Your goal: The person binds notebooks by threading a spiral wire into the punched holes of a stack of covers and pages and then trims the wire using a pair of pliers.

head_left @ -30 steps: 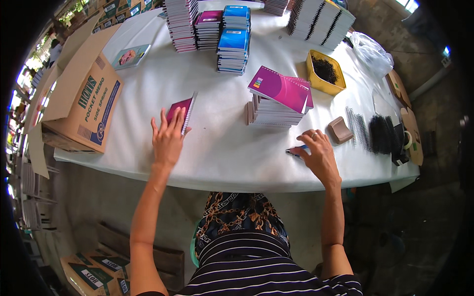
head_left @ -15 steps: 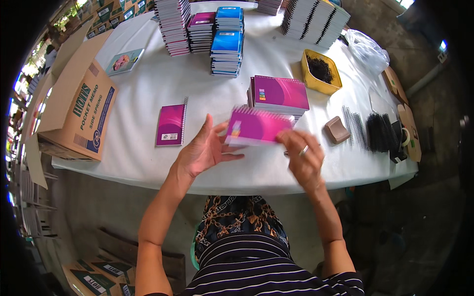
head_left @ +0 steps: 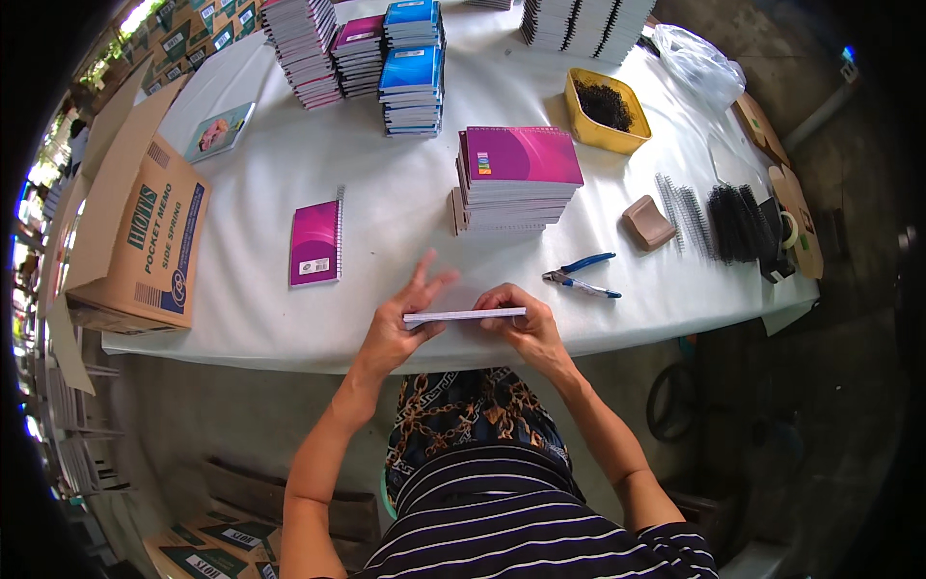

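Observation:
A thin notebook is held level at the table's front edge, its white page edges facing me. My right hand grips its right end, fingers behind and thumb in front. At the other end, my left hand has its thumb against the notebook, while its upper fingers stretch upward, slightly blurred. Beyond my hands stands a stack of magenta notebooks. One magenta spiral notebook lies flat to the left, its black coil on the right side. Blue-handled pliers rest to the right.
An open cardboard box stands at the left. Taller stacks of blue notebooks and magenta notebooks rise at the back. On the right are a yellow tub of black coils, a brown block, loose black coils and a plastic bag.
The notebook has come nearer to me and tipped from cover-up to edge-on. My left hand has closed in on its left end. The pliers, hidden before by my right hand, now show.

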Action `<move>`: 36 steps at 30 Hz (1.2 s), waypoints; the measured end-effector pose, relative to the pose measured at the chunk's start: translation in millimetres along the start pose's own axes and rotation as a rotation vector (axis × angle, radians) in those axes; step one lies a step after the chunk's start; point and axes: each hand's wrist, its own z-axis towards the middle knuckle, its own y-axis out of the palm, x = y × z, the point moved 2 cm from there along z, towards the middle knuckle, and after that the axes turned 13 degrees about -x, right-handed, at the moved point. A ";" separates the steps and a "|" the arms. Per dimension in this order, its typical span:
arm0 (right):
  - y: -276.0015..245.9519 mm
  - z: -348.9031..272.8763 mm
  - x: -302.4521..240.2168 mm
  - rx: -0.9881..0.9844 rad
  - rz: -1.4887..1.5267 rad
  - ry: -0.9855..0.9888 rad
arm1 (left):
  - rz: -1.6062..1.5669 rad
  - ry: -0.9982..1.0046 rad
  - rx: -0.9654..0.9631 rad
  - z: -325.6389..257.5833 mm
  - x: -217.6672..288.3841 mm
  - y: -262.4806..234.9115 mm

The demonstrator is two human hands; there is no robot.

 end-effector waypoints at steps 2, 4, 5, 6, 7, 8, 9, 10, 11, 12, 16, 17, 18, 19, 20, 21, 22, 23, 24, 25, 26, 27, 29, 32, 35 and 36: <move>5.3 4.0 -4.4 0.017 0.008 0.016 | 0.055 0.072 0.165 3.1 11.8 13.0; 4.2 7.5 -2.4 0.047 -0.011 0.036 | 0.071 0.033 0.183 1.3 9.0 14.9; 3.8 8.5 -0.6 0.063 -0.020 0.046 | 0.078 0.013 0.191 0.9 8.1 15.7; 3.8 8.4 0.1 0.061 -0.067 0.018 | 0.284 0.076 0.283 1.9 15.0 16.7; 2.5 7.6 1.2 0.066 -0.118 -0.011 | 0.488 0.143 0.367 5.1 26.7 20.0; 1.1 6.9 2.3 0.072 -0.168 -0.039 | 0.691 0.213 0.450 8.8 39.4 24.4; 1.5 8.4 4.5 0.077 -0.125 -0.033 | 0.946 0.188 0.377 14.5 54.1 30.7; 0.8 7.6 6.6 0.085 -0.088 -0.019 | 1.189 0.164 0.298 20.8 67.8 39.9; -0.8 5.8 9.0 0.094 -0.051 -0.005 | 1.430 0.144 0.214 28.0 71.9 48.8; -2.2 5.8 9.1 0.041 -0.007 0.004 | 1.559 0.054 0.181 36.3 67.9 57.9; -71.0 8.5 -27.6 -0.163 -0.539 -0.075 | 1.658 0.012 0.107 43.6 37.5 51.1; -111.0 10.3 -36.9 -0.081 -0.653 -0.081 | 1.659 0.010 0.076 43.3 38.5 50.2; -167.3 12.4 -42.0 -0.017 -0.679 -0.119 | 1.657 0.008 0.041 41.9 39.0 51.8; -217.1 13.5 -41.5 0.265 -0.804 -0.076 | 1.651 0.007 0.001 41.4 39.3 54.3; -265.6 13.2 -40.8 0.544 -0.884 -0.001 | 1.635 -0.001 -0.035 41.9 40.2 55.7; -306.3 12.6 -38.3 0.779 -0.970 0.065 | 1.617 -0.006 -0.067 44.2 41.2 56.6; -344.7 6.1 -33.1 0.798 -1.093 0.215 | 1.595 -0.007 -0.096 46.5 41.4 57.5; -367.7 4.1 -25.2 0.803 -1.207 0.365 | 1.569 -0.018 -0.108 46.6 41.0 56.3; -368.3 8.1 -15.3 0.775 -1.365 0.433 | 1.548 -0.044 -0.115 44.4 42.3 54.9; -369.8 9.4 -6.7 0.746 -1.525 0.503 | 1.524 -0.065 -0.125 44.2 44.1 54.4; -377.8 12.1 -4.7 0.690 -1.529 0.486 | 1.468 -0.114 -0.150 44.3 47.1 53.1; -376.4 16.6 -4.8 0.651 -1.496 0.451 | 1.415 -0.176 -0.173 42.8 58.0 52.0; -376.5 16.8 -9.7 0.586 -1.436 0.393 | 1.354 -0.287 -0.214 44.0 62.0 49.1; -361.6 19.1 -31.7 0.529 -1.388 0.284 | 1.354 -0.370 -0.211 43.7 61.5 42.5; -318.2 16.3 -61.0 0.403 -1.250 0.081 | 1.348 -0.308 -0.149 45.5 57.8 42.1; -283.4 18.5 -75.6 0.337 -1.180 0.061 | 1.334 -0.319 -0.135 44.0 58.5 41.4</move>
